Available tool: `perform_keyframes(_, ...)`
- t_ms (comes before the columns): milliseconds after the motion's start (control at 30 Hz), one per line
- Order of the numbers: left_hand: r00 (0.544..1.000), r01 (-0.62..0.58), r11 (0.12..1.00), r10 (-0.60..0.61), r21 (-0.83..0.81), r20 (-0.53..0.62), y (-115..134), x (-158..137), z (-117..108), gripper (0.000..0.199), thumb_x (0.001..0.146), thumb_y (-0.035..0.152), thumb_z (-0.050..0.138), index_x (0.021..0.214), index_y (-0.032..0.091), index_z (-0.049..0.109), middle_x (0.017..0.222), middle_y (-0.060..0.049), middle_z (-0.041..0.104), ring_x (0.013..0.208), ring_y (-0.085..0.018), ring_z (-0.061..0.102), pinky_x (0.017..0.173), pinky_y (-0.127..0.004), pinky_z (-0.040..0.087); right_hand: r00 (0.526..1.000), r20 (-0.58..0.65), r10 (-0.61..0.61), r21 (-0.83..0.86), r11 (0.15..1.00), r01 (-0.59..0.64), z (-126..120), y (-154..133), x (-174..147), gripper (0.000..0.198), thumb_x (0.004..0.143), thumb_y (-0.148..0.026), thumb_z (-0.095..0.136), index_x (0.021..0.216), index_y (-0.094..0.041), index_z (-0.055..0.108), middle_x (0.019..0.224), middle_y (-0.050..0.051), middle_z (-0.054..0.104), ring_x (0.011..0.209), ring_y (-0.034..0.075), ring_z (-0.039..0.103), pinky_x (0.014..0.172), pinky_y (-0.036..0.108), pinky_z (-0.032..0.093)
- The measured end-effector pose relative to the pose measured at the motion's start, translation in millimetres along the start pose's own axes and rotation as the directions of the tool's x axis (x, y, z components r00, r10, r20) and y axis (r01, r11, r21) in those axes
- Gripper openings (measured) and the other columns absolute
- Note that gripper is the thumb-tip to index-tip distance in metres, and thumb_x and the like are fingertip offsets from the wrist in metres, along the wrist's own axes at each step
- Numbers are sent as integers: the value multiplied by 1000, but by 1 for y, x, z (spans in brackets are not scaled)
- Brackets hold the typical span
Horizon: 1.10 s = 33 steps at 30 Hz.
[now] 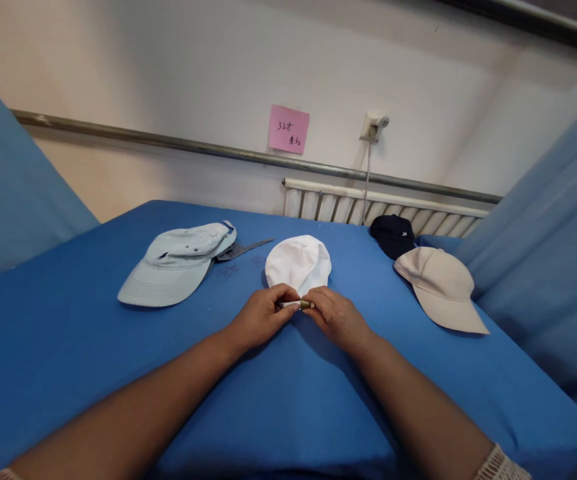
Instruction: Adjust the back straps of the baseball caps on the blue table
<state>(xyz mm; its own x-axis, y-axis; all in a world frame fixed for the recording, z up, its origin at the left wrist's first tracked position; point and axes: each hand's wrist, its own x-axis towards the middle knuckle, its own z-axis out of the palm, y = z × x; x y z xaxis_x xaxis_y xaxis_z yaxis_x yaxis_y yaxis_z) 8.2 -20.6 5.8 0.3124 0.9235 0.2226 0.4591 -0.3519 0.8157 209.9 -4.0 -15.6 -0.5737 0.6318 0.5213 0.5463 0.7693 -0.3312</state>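
Observation:
A white cap (298,263) lies in front of me near the middle of the blue-covered surface, its crown facing away. My left hand (267,312) pinches the cap's narrow white strap at the near edge, thumb below and fingers above. Close against it, my right hand (334,313) grips the other end of the strap, where a small brass-coloured buckle (306,305) shows between the fingertips. The two hands almost touch. My fingers hide part of the strap and the buckle.
A pale blue cap (173,263) with a grey strap lies at left. At right are a beige cap (438,287) and a black cap (393,233). Blue curtains (548,240) flank the surface. Behind it are a radiator (338,203), a metal rail (208,146) and a pink note (289,129).

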Motion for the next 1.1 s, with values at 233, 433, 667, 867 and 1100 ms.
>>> perform_keyframes(233, 997, -43, 981, 53, 188, -48, 1, -1, -9, 19, 87, 31, 55, 97, 21, 67, 91, -2, 72, 81, -19, 65, 76, -30, 47, 988, -149, -48, 46, 997, 55, 2, 12, -3, 18, 97, -22, 51, 111, -17, 61, 103, 11, 68, 98, 20, 64, 88, 33, 52)
perform_keyframes(433, 996, -70, 968, 82, 239, -40, 4, 0, -9, 16, 88, 29, 52, 88, 21, 66, 84, -1, 70, 78, -18, 62, 73, -29, 45, 993, -106, -44, 48, 998, 49, 1, 10, -3, 18, 97, -23, 52, 112, -19, 60, 103, 10, 67, 97, 21, 64, 86, 35, 53)
perform_keyframes(667, 996, -88, 973, 93, 215, -12, 5, -2, -2, 17, 89, 29, 51, 87, 21, 66, 83, -2, 70, 77, -17, 62, 74, -29, 46, 998, -47, -45, 32, 998, 46, 1, -2, -1, 16, 96, -20, 52, 109, -19, 61, 104, 10, 67, 96, 20, 64, 86, 33, 52)
perform_keyframes(867, 980, -92, 968, 130, 234, -152, 8, -6, -4, 21, 88, 30, 54, 101, 22, 67, 99, -4, 72, 85, -19, 65, 79, -31, 49, 993, -117, -26, 50, 998, 32, 4, 4, -1, 17, 97, -23, 52, 111, -19, 61, 104, 11, 68, 98, 21, 64, 87, 34, 53)
perform_keyframes(1100, 849, 96, 995, -75, 13, -523, 9, 2, -26, 20, 80, 33, 60, 92, 19, 68, 91, -4, 72, 73, -16, 63, 69, -28, 50, 980, -195, -32, 59, 997, 44, 0, 10, -2, 19, 96, -23, 52, 112, -19, 61, 103, 10, 69, 99, 21, 65, 88, 33, 53)
